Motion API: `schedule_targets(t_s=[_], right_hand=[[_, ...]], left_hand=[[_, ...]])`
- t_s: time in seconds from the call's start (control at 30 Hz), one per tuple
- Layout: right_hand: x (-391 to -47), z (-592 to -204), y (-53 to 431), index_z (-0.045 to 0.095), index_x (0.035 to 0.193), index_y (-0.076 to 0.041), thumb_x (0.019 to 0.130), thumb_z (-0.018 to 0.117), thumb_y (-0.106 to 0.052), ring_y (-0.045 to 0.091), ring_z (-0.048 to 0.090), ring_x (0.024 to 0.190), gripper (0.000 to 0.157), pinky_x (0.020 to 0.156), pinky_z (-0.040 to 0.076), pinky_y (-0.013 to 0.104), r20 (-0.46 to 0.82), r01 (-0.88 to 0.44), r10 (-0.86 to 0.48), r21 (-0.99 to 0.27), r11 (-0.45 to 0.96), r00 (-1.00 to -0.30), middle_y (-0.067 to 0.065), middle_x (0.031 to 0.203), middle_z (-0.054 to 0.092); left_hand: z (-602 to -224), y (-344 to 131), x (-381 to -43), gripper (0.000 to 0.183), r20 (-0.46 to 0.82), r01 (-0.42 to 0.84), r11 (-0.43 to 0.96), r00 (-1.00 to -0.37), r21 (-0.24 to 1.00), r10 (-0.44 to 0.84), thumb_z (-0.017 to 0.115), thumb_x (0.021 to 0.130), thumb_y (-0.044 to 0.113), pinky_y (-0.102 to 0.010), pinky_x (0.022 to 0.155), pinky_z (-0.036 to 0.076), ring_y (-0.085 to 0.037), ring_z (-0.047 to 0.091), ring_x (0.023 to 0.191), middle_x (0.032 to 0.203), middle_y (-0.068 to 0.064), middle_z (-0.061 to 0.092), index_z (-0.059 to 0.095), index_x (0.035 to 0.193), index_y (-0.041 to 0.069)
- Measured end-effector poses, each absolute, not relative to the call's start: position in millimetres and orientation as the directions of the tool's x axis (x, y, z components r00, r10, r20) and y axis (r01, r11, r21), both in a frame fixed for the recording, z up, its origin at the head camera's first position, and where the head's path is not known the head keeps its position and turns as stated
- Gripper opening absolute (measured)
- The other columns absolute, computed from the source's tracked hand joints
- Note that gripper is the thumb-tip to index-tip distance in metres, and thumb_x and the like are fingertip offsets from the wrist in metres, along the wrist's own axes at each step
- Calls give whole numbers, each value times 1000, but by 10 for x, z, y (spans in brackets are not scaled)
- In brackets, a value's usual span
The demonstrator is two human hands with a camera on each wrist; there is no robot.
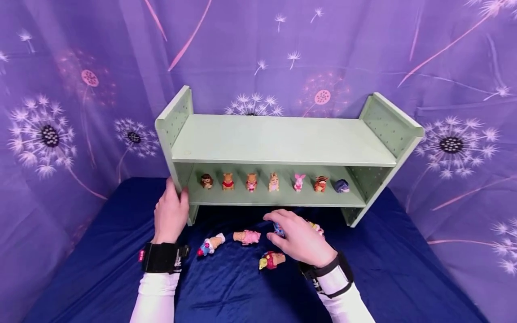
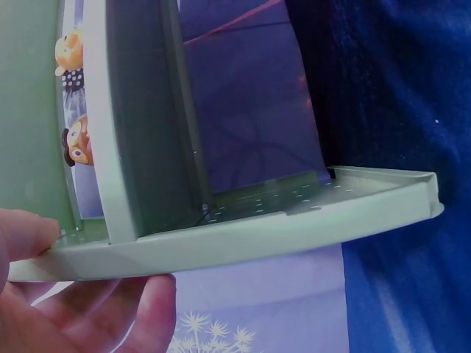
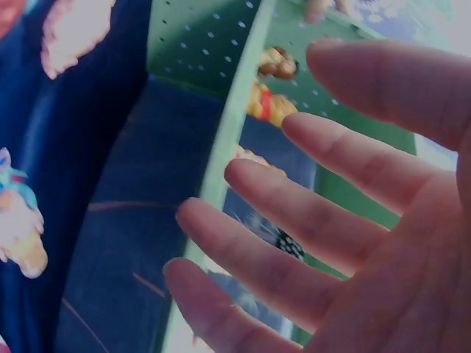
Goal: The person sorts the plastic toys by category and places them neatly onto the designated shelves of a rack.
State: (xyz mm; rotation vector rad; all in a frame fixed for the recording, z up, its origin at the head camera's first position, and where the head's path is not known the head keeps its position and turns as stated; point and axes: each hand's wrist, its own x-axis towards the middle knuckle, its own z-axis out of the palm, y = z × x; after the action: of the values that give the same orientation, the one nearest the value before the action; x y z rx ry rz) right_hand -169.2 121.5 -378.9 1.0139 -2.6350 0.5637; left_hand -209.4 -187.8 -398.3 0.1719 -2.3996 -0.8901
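While left hand (image 1: 171,215) clamped green shelf (image 1: 282,139) by its side | right hand (image 1: 300,235) hung, fingers apart, near figurines (image 1: 247,237) on blue cloth (image 1: 226,287)

A purple curtain (image 1: 101,27) printed with white dandelions (image 1: 50,136) and pink stems (image 1: 190,35) hangs in folds across the back and both sides. Below it spreads creased, dark blue cloth (image 1: 226,296); whether over table or floor is hard to tell.
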Motion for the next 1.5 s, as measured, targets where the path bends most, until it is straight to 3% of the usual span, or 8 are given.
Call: schedule_targets(t_s=[0.33, 0.53, 0.67, 0.8, 0.97, 1.3, 1.5], right_hand=[[-1709, -3960, 1048, 61, 107, -19, 74, 67, -28, 14, 57, 89, 35, 68, 46, 36, 193, -622, -591, -212, 754, -783, -4, 102, 60], [-1690, -4133, 933, 67, 87, -24, 69, 69, -23, 9, 57, 71, 18, 56, 44, 35, 178, -659, -634, -193, 727, -752, -7, 82, 63], [-1636, -4230, 918, 66, 75, -26, 63, 71, -25, 7, 56, 67, 13, 59, 39, 40, 124, -666, -655, -135, 733, -746, -11, 71, 60], [-1587, -4252, 928, 67, 79, -26, 60, 73, -29, 6, 56, 71, 20, 61, 37, 41, 32, -669, -672, -134, 731, -740, -13, 74, 61], [-1571, -4251, 950, 68, 83, -27, 59, 72, -30, 7, 57, 70, 24, 59, 42, 38, -15, -681, -688, -124, 722, -726, -17, 72, 60], [-1565, -4321, 940, 65, 78, -26, 57, 71, -25, 9, 55, 72, 21, 60, 43, 32, -44, -696, -703, -116, 709, -710, -15, 76, 58], [-1607, -4336, 942, 56, 61, -22, 57, 72, -25, 10, 50, 64, 17, 52, 41, 30, 15, -684, -689, -144, 715, -724, -11, 67, 49]], left_hand=[[-3890, -1858, -2138, 40, 479, 87, 771, -825, 631, -299, 42, 90, 36, -55, 60, 34, -44, 54, 83, 103, -19, 56, 38, 122, 11], [-3898, -1906, -2112, 41, 486, 103, 775, -827, 624, -282, 40, 91, 36, -54, 59, 35, -42, 55, 82, 103, -16, 56, 37, 124, 13], [-3913, -1904, -2096, 42, 483, 109, 773, -832, 625, -273, 39, 91, 38, -53, 58, 36, -41, 55, 81, 103, -16, 56, 37, 125, 14], [-3927, -1895, -2082, 43, 477, 104, 768, -833, 631, -279, 39, 91, 39, -53, 58, 36, -41, 55, 82, 104, -16, 56, 37, 126, 14], [-3956, -1894, -2072, 42, 478, 101, 764, -829, 637, -289, 40, 91, 39, -53, 58, 36, -42, 55, 82, 103, -16, 57, 38, 124, 13], [-3987, -1910, -2075, 43, 478, 103, 766, -831, 634, -283, 41, 91, 38, -53, 59, 36, -41, 55, 82, 105, -16, 57, 36, 127, 16], [-3986, -1920, -2084, 42, 483, 101, 770, -827, 630, -287, 40, 91, 39, -53, 58, 36, -42, 55, 82, 104, -16, 57, 38, 125, 15]])
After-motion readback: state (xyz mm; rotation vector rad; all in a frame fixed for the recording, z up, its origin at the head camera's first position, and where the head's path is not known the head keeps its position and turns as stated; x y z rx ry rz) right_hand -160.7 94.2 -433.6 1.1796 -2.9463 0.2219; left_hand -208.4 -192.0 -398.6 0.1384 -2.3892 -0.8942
